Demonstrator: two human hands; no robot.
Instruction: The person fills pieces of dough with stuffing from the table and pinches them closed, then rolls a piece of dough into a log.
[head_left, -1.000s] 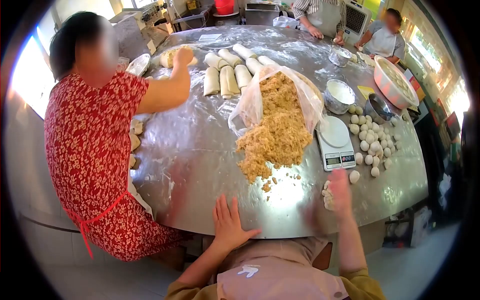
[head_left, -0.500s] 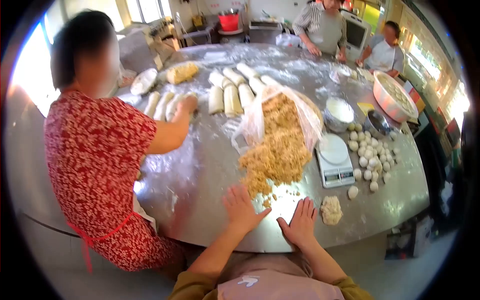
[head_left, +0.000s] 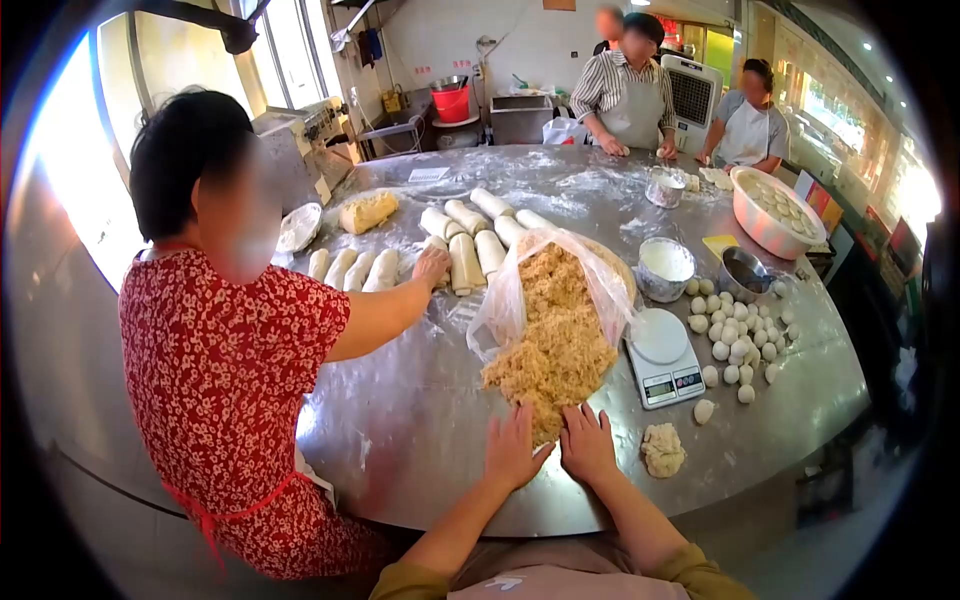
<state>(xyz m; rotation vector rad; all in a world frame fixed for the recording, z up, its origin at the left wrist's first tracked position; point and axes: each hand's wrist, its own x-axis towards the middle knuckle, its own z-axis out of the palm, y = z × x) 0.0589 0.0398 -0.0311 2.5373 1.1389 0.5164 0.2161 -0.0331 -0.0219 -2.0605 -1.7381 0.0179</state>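
Note:
A heap of crumbly yellow-brown filling spills from a clear plastic bag toward me. My left hand touches its near left edge, palm down with fingers spread. On the near right edge lies my right hand, its fingers also stretched out. Neither hand holds anything. A white kitchen scale stands right of the heap, and a rough lump of dough sits on the steel below it. Small pale dough balls are grouped farther right.
Dough rolls lie beyond the bag on the steel table. A person in red at the left reaches to them. A bowl of white powder, a metal bowl and a pink tub stand right. More people are at the far side.
My right hand has come left from the dough lump, and both hands have moved forward to the heap's near edge. The co-worker's hand has moved right to the rolls. The view has tilted up.

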